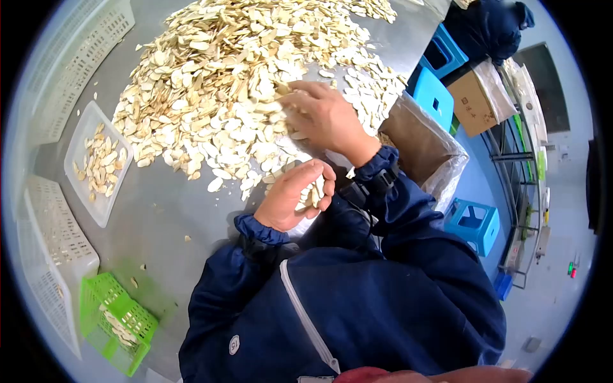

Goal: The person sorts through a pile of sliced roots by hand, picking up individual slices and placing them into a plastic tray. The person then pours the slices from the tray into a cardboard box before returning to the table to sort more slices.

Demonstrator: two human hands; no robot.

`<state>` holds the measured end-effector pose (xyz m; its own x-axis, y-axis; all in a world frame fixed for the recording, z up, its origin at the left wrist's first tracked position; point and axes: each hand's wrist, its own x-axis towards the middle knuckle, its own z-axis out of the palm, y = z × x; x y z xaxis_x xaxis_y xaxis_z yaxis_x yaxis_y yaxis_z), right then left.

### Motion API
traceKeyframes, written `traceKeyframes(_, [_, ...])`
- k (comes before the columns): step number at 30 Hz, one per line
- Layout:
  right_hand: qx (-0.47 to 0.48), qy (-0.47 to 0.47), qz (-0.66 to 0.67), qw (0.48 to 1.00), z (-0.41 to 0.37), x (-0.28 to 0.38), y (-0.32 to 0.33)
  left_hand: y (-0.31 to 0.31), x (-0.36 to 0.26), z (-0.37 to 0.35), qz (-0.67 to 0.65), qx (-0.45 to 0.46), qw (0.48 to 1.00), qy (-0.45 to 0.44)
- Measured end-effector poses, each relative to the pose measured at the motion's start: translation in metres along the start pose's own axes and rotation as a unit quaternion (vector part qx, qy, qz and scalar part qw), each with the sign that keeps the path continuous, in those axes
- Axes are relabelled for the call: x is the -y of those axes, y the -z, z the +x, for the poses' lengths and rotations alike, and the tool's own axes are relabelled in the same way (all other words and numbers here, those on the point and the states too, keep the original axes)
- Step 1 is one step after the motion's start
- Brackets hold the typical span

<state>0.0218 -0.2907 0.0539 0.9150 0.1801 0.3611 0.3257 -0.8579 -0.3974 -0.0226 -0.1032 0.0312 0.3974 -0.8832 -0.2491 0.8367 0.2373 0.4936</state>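
A broad heap of pale, flat dried slices (211,83) covers much of the metal table. My left hand (290,196) is cupped palm up near the table's front edge, its fingers curled around a small handful of the slices (311,193). Just beyond it, my right hand (329,120) reaches over the near side of the heap. Its fingers are spread and bent, the fingertips in among the slices and slightly blurred.
On the left stand a white tray (118,143) with some slices, white perforated baskets (64,226) and a green basket (137,313) holding slices. A lined box (447,153) is below the table's right edge. Blue stools (476,223), a carton (472,102) and another person (488,29) are farther right.
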Motion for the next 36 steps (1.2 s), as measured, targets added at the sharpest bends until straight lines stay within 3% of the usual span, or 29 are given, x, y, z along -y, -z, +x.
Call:
traceKeyframes(3, [-0.028, -0.043, -0.062, 0.997, -0.008, -0.016, 0.004, 0.000, -0.001, 0.000, -0.003, -0.005, 1.000, 0.003])
traceKeyframes(5, [-0.027, -0.046, -0.020, 0.998, -0.008, -0.013, 0.005, 0.000, 0.000, 0.002, 0.000, 0.002, 1.000, 0.004])
traceKeyframes(12, [-0.066, -0.006, -0.014, 0.998, -0.002, -0.015, -0.005, -0.001, -0.002, 0.000, 0.007, -0.002, 1.000, 0.003])
traceKeyframes(17, [-0.125, -0.175, -0.076, 0.974, -0.029, -0.030, 0.032, 0.000, 0.000, 0.000, 0.006, -0.005, 1.000, -0.002])
traceKeyframes(19, [-0.169, -0.144, -0.119, 0.968, -0.036, -0.030, 0.036, -0.001, -0.001, 0.000, 0.002, -0.011, 1.000, 0.005])
traceKeyframes(23, [-0.093, -0.074, -0.012, 0.993, -0.035, -0.012, 0.024, 0.001, 0.001, 0.001, 0.001, -0.014, 1.000, 0.011])
traceKeyframes(25, [-0.081, -0.050, -0.050, 0.994, -0.031, -0.011, 0.015, 0.001, 0.002, 0.001, 0.005, -0.017, 1.000, 0.011])
traceKeyframes(31, [-0.121, -0.086, -0.127, 0.981, -0.040, -0.034, 0.025, 0.000, 0.001, 0.001, 0.011, -0.014, 1.000, 0.004])
traceKeyframes(36, [-0.084, -0.096, -0.105, 0.986, -0.038, -0.015, 0.022, -0.001, 0.000, 0.000, 0.011, -0.017, 1.000, 0.000])
